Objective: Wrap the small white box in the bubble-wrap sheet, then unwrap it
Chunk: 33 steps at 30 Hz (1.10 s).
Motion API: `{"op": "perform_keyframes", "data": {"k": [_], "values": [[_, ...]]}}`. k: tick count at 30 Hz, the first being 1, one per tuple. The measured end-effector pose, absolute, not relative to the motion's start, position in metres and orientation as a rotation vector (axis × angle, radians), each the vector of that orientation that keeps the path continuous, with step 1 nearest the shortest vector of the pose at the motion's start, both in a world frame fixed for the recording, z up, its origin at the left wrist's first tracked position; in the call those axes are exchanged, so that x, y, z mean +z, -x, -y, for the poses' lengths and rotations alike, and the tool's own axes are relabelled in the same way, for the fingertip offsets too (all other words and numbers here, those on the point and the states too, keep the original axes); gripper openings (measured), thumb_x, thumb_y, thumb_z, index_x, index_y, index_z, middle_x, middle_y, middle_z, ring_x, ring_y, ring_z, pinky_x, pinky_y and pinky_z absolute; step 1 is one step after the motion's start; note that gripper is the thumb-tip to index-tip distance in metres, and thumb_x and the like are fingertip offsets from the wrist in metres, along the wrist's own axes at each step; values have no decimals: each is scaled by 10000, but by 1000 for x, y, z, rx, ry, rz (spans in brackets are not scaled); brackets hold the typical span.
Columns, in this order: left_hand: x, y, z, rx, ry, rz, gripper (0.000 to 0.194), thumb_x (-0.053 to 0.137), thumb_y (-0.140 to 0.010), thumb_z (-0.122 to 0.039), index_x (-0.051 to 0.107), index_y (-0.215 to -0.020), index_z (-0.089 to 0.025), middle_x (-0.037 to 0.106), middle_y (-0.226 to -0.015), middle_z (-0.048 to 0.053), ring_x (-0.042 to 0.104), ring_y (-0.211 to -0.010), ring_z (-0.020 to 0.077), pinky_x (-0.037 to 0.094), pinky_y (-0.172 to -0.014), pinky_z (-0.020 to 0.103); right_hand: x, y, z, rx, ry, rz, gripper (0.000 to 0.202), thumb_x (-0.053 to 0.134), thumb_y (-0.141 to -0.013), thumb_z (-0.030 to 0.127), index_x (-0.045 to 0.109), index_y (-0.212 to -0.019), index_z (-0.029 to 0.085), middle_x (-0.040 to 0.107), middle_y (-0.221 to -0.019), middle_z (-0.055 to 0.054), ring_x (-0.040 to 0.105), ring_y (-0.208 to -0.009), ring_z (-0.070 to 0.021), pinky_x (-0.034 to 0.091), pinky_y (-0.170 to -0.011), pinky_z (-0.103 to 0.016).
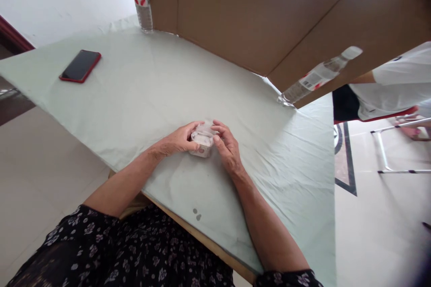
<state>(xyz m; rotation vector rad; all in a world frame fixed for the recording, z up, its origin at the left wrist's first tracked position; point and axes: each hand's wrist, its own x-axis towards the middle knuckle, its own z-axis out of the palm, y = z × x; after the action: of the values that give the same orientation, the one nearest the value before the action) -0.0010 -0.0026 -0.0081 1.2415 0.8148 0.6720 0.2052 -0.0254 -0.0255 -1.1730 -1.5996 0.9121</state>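
Note:
A small whitish box with its translucent lid raised rests on the pale green tablecloth, near the table's front edge. My left hand grips its left side, thumb at the front and fingers behind. On the right, my right hand has its fingers apart, with fingertips by the raised lid and thumb near the box's right side. Whether those fingertips touch the lid I cannot tell. What lies inside the box is too small to make out.
A red-edged phone lies at the left. Water bottles stand at the back and right against a brown cardboard panel. A person in a white shirt sits beyond the table's right side.

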Motion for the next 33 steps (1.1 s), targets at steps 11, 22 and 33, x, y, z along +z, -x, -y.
{"op": "perform_keyframes", "data": {"k": [11,22,33], "values": [[2,-1,6,706,-1152,-811,653,721,-661,-241,578,-1288,-128,698,-1008,54,659,-881,187,505,-794,289,-23,-205,24,1243,1231,1437,653,750,-740,665,653,-1194,207,730,-1018,-66,687,-920,-225,557,-873,-404],[2,4,6,635,-1176,-828,512,722,-735,-285,656,-1218,-125,708,-811,19,644,-737,158,465,-714,266,-22,-200,27,1191,1252,1417,519,702,-800,636,704,-1102,214,742,-1009,-58,687,-908,-220,549,-875,-395],[-1,3,7,637,-1214,-883,487,775,-765,-401,699,-1171,-142,750,-911,60,677,-817,176,495,-744,281,2,-188,28,903,1242,1492,189,677,-868,417,758,-812,255,752,-862,-18,680,-842,-209,531,-835,-379]]}}
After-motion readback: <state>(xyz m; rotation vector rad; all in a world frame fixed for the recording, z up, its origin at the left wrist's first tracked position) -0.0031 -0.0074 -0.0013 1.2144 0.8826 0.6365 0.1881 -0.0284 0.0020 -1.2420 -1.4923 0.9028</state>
